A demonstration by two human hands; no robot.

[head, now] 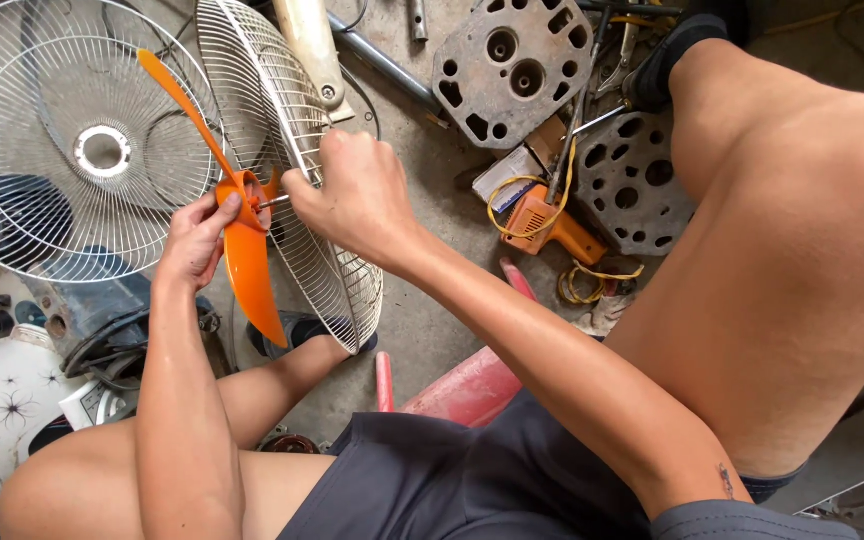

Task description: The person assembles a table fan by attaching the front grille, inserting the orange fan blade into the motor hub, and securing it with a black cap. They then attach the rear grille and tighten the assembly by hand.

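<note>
My left hand (195, 238) grips the hub of an orange fan blade (245, 260), whose blades stretch up to the left and down. My right hand (352, 195) pinches a thin metal shaft at the hub and rests against a white wire fan guard (297, 140) that stands on edge behind the blade. A second white wire guard (32, 110) with a round centre ring lies flat at the upper left. My bare knees frame the scene.
Two perforated metal castings (512, 60) (632, 180) lie on the concrete floor at top right, beside an orange tool (552, 225) with yellow wire. A red stool (462, 390) sits under me. A white fan base (2, 410) and a motor (102, 320) are at lower left.
</note>
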